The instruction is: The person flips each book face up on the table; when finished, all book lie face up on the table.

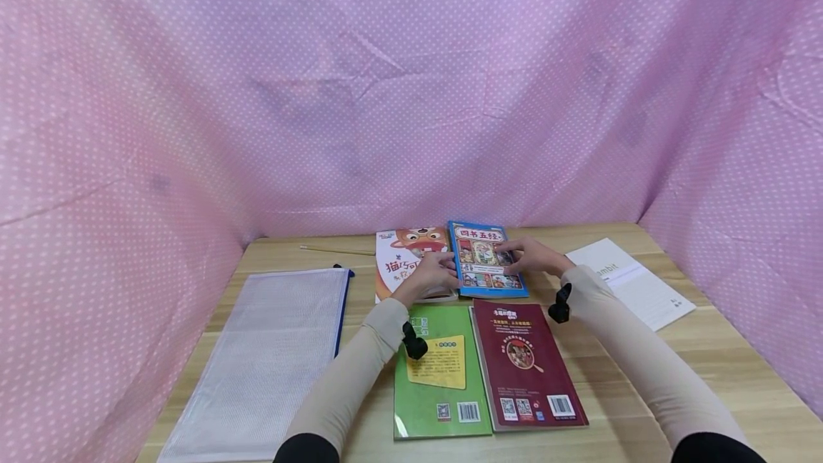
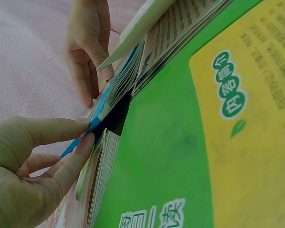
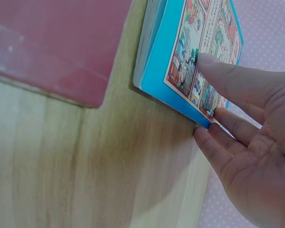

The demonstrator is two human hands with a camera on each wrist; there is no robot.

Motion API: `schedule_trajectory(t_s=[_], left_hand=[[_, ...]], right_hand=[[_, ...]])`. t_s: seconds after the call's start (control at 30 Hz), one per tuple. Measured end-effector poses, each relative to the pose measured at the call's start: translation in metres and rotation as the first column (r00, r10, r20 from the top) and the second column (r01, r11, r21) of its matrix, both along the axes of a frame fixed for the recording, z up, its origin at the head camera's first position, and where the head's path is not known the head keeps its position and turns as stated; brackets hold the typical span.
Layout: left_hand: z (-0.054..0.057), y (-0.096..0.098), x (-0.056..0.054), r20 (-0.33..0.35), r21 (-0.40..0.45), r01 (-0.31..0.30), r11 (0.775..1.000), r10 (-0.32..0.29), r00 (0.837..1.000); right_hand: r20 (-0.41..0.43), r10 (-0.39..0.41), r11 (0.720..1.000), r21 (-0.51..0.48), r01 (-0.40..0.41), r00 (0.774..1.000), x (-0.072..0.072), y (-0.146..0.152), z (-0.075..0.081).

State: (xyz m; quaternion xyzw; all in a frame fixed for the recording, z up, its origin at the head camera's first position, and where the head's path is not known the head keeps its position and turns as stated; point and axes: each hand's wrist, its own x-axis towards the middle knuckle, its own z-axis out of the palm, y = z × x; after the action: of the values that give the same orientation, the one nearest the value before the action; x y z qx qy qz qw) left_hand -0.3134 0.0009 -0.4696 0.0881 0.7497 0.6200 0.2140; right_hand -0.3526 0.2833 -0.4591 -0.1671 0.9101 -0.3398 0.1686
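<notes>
Blue picture book, both hands on it at once

So the blue book (image 1: pixel 482 254) is currently sitting at the far side of the desk (image 1: pixel 606 393), roughly mid-width, just beside a white-and-orange book (image 1: pixel 389 257). Its left edge is pinched near the lower corner by the left grip (image 1: pixel 429 277), thumb and finger closed on it. The other side is held by the right grip (image 1: pixel 540 256), with the thumb laid on the cover and the fingers brought in against the edge. Whether the book is totally flat can't really be told.

Closer in, a green book (image 1: pixel 444 397) and a dark red book (image 1: pixel 529 359) are laid side by side, back covers up, barcodes at the near end. A white mesh pouch (image 1: pixel 270 349) with a blue zip edge is placed over on the left, and a pencil (image 1: pixel 337 251) can be spotted behind it. On the right, a white notebook (image 1: pixel 646 295) is set at an angle, partly hidden by the right arm. Everything's backed by a pink dotted curtain (image 1: pixel 411 106).
</notes>
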Motion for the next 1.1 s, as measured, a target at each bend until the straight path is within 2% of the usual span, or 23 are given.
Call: schedule_trajectory(t_s=[0.27,0.67,0.93,1.1], left_hand=[[-0.0002,0.001,-0.0002,0.021,0.005,-0.003,1.0,0.003,1.0],[-0.0025,0.0029,-0.0003,-0.026,-0.033,-0.009,0.999,0.009,1.0],[-0.0057,0.0049,-0.0011,-0.103,-0.11,-0.026,0.994,0.014,0.995],[-0.006,0.0057,0.0002,-0.125,-0.125,-0.039,0.991,0.024,0.992]], right_hand=[[-0.015,0.003,1.0,0.0,-0.003,1.0,0.0013,0.0003,-0.0014],[-0.014,-0.009,1.0,0.005,0.009,1.0,0.0037,0.0024,-0.0013],[0.0,-0.017,1.0,0.004,0.017,1.0,0.0042,0.0026,-0.0007],[-0.005,-0.016,1.0,0.016,0.016,1.0,0.0037,0.0028,-0.0013]])
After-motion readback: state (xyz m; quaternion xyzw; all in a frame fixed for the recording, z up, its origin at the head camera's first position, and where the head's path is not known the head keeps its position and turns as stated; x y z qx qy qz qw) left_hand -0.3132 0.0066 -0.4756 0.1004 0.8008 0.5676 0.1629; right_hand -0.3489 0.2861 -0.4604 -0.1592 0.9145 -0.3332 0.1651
